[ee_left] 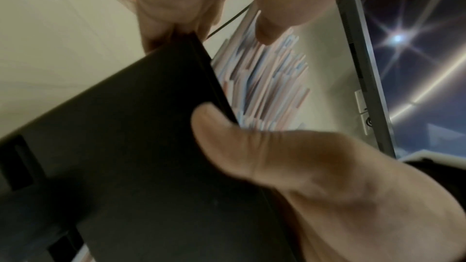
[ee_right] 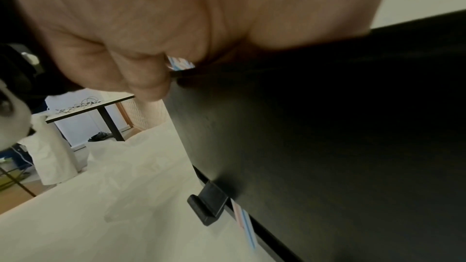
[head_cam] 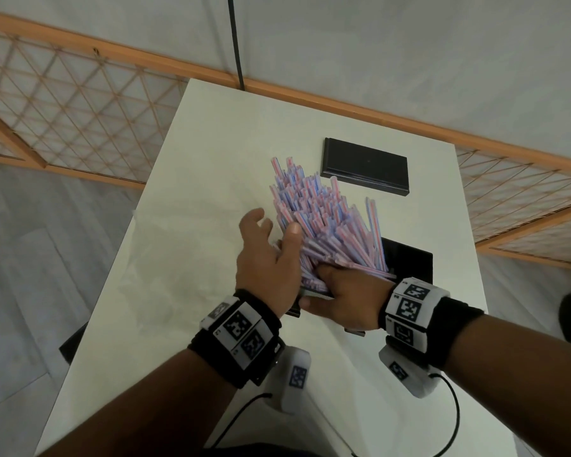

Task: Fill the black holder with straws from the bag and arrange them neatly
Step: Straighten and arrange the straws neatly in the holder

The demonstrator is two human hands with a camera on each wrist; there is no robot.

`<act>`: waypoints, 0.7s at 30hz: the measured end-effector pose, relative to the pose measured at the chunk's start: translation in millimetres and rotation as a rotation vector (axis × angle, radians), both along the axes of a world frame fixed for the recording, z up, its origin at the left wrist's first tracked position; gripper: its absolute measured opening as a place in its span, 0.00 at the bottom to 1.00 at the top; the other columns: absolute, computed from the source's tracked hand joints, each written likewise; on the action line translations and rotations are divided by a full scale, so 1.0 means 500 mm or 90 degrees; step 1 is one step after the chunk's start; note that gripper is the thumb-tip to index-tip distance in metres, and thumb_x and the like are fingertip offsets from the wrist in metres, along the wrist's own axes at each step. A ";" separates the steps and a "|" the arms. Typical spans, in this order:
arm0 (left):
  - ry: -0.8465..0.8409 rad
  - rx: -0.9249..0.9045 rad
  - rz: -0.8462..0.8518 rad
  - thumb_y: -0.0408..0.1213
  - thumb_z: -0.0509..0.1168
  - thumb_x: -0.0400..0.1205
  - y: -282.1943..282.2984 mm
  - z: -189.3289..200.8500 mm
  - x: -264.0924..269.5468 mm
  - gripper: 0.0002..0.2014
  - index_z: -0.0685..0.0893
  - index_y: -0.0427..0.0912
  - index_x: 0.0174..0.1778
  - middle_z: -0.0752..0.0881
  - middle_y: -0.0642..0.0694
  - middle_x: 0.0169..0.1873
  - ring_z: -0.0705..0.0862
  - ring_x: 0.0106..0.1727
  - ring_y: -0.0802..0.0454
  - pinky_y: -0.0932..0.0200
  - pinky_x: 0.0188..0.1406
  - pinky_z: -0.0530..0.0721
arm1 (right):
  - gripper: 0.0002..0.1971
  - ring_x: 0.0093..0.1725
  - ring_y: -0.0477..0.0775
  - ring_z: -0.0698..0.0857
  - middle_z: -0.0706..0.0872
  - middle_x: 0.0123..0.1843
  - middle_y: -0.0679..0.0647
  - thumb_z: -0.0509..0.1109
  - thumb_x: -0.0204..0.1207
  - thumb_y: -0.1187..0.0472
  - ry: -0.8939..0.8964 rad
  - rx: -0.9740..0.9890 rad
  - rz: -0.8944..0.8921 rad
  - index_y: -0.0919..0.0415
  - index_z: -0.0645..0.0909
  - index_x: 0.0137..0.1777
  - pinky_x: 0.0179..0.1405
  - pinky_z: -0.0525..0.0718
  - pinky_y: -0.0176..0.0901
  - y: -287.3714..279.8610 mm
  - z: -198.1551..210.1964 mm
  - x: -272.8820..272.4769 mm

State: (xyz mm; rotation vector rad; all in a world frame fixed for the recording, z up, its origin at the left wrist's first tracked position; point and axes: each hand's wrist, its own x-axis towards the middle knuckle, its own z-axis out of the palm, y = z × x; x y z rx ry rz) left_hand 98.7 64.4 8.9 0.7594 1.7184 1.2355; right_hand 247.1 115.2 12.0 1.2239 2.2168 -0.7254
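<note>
A thick bundle of pink-and-blue striped straws [head_cam: 320,212] fans up and away out of the black holder [head_cam: 409,262], which is tilted on the white table. My left hand [head_cam: 274,225] is on the bundle's left side, thumb pressed against the straws and fingers spread. The left wrist view shows that thumb [ee_left: 227,136] on the holder's edge [ee_left: 126,146], with the straws [ee_left: 264,87] beyond. My right hand [head_cam: 315,288] grips the holder's near rim, its fingers curled in among the straw ends. Its wrist view shows the holder's dark side [ee_right: 327,146].
A flat black lid [head_cam: 366,166] lies at the back of the table [head_cam: 211,143]. Crumpled clear plastic [head_cam: 165,245] lies on the table's left part. One loose straw [ee_right: 246,224] pokes out beneath the holder near a small black foot [ee_right: 209,204]. Table edges run left and right.
</note>
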 end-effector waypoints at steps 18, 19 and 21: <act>0.125 0.014 -0.117 0.84 0.42 0.71 0.009 -0.032 0.029 0.56 0.55 0.45 0.86 0.71 0.44 0.81 0.70 0.81 0.43 0.32 0.79 0.67 | 0.33 0.59 0.51 0.85 0.87 0.62 0.48 0.73 0.65 0.38 0.096 -0.091 -0.085 0.52 0.78 0.69 0.64 0.83 0.52 0.014 0.052 0.000; 0.092 0.012 -0.116 0.83 0.44 0.71 0.009 -0.026 0.024 0.56 0.53 0.44 0.86 0.69 0.43 0.82 0.70 0.82 0.43 0.34 0.80 0.67 | 0.32 0.58 0.51 0.86 0.88 0.60 0.48 0.73 0.63 0.37 0.104 -0.090 -0.097 0.52 0.80 0.66 0.62 0.85 0.52 0.018 0.061 0.007; 0.038 -0.001 -0.122 0.78 0.47 0.75 0.008 -0.015 0.012 0.54 0.47 0.43 0.88 0.64 0.40 0.85 0.65 0.84 0.43 0.43 0.84 0.63 | 0.30 0.55 0.52 0.87 0.89 0.56 0.48 0.71 0.64 0.36 0.079 -0.078 -0.086 0.53 0.83 0.62 0.59 0.85 0.53 0.022 0.078 0.026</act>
